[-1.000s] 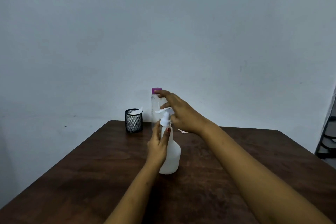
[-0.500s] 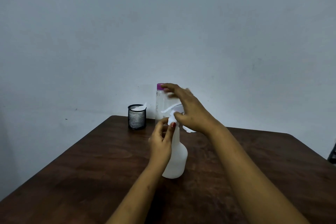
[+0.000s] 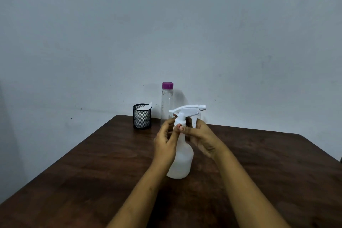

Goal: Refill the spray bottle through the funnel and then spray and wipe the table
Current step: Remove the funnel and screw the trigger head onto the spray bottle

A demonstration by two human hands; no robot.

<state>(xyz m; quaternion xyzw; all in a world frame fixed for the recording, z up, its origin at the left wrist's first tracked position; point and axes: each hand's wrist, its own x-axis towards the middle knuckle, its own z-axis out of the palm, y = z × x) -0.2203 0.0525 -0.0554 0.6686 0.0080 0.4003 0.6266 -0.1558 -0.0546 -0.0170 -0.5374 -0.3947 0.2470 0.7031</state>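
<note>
Closest to the camera, two bare forearms reach in over the dark wooden table point(image 3: 92, 181). The spray bottle point(image 3: 182, 161) stands upright around the middle of the table, translucent white body, looks mostly empty from here. The left hand point(image 3: 165, 144) has its fingers curled around the bottle's neck, holding it. The right hand point(image 3: 201, 138) is up at the collar right under the white trigger head point(image 3: 187, 110), fingers pinched on it, nozzle pointing right. Further back, a clear water bottle point(image 3: 167, 105) with a purple cap point(image 3: 167, 85) stands near the far edge. Left of it sits a black mesh cup point(image 3: 142, 116) with something white inside, can't tell what. Behind that, a plain pale wall point(image 3: 166, 33).
</note>
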